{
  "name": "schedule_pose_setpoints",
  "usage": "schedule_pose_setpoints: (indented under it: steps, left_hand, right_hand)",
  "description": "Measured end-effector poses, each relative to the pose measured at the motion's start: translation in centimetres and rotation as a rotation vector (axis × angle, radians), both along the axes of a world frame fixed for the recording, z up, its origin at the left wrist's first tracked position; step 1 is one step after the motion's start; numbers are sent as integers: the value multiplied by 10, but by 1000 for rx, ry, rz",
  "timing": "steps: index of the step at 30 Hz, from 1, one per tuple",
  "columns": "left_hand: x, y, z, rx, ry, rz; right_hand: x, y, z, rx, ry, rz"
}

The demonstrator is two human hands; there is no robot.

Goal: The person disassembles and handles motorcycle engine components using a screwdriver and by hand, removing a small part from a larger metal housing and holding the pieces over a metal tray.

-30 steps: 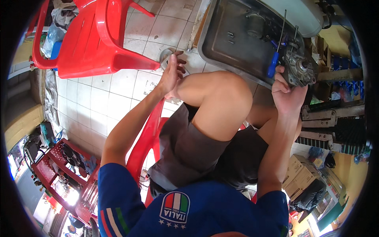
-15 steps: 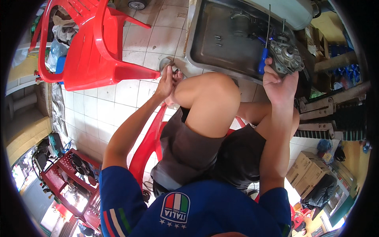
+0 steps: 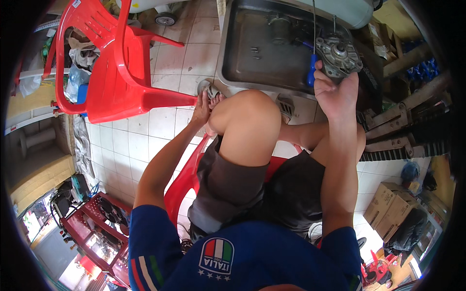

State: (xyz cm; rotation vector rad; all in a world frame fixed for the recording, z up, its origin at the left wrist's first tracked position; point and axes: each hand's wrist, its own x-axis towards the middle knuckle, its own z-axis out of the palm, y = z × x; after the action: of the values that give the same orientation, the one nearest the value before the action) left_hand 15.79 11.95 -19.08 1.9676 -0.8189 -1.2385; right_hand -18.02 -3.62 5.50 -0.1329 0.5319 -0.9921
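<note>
My right hand [image 3: 336, 92] is closed around the lower edge of a round grey metal housing [image 3: 340, 52] with a shaft stub in its middle. Its thumb side sits close to a blue-handled screwdriver [image 3: 311, 72], whose long shaft points away from me; whether the fingers touch the handle is unclear. Some of that hand's fingers are hidden under the housing. Beside my bent left knee, my left hand [image 3: 200, 110] has its fingers stretched out and holds nothing. A sandalled foot [image 3: 211, 93] is just beyond its fingertips.
A dark metal tray [image 3: 224, 58] at the far right holds a cylindrical metal part [image 3: 280, 30] and several small bolts [image 3: 255, 50]. A red plastic chair [image 3: 104, 77] stands at the far left. Metal frame arms [image 3: 388, 131] lie right of my forearm, with cardboard boxes [image 3: 388, 208] nearer.
The view has shifted slightly, so the tray and housing appear further left. My right hand stays at the housing; my left hand stays by the knee, slightly lower in the picture.
</note>
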Motion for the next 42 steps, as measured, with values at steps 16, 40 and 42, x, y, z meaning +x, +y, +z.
schedule_pose_setpoints:
  steps: [16,40,42]
  left_hand:
    - [-20,-22,55,7,293,105]
    - [-171,-108,279,-515,274,-6]
    - [-162,-110,271,-607,380,48]
  right_hand:
    - [9,-5,9,52,233,-65]
    - [66,29,13,-80,446,-98]
    - [64,31,15,-146,571,-71]
